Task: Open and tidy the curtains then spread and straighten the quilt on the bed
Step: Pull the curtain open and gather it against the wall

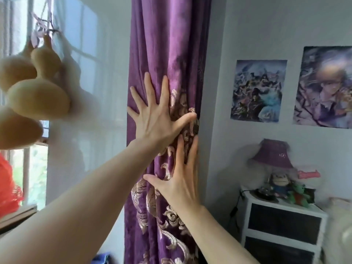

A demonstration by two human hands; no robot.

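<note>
- The purple curtain (pixel 167 54) is the likeliest thing to go wrong. Only flat palms hold the bunch, so the folds may spring back toward the window (pixel 89 54) once you let go. Dragging downward could also strain whatever hangs it above, out of view. It stands gathered into a narrow column of deep folds between the window and the wall corner, with pale embroidered scrolls across its lower half. It looks already drawn open, so you're probably at the tidying step.
- The gourds (pixel 38 96) hang close above your left forearm, and a careless pull back could set them swinging.
- Your left hand (pixel 152 119) lies flat on the folds, fingers straight and splayed, grasping nothing.
- Your right hand (pixel 181 183) presses the fabric just below, fingers straight, also grasping nothing.
- The quilt isn't in view.
</note>
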